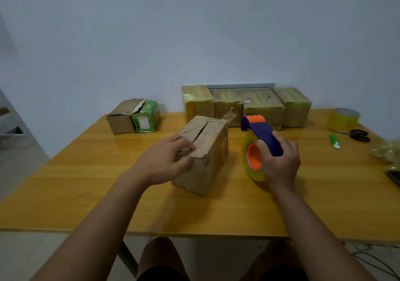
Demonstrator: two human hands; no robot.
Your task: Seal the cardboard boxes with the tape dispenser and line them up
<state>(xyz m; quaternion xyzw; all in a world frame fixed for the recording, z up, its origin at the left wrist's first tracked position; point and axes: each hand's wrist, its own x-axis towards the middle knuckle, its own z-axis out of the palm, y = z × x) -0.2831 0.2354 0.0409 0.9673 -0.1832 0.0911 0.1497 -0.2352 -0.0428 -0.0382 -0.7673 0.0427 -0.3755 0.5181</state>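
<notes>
Left hand (167, 159) pinches cardboard box (207, 161) corner; right hand (279, 161) grips tape dispenser (262, 133) handle.

The tape dispenser (260, 133) is blue and orange with yellowish tape; the box (203, 150) is plain brown, the desk (86, 194) orange-yellow wood grain, the pen (334, 141) green.
</notes>
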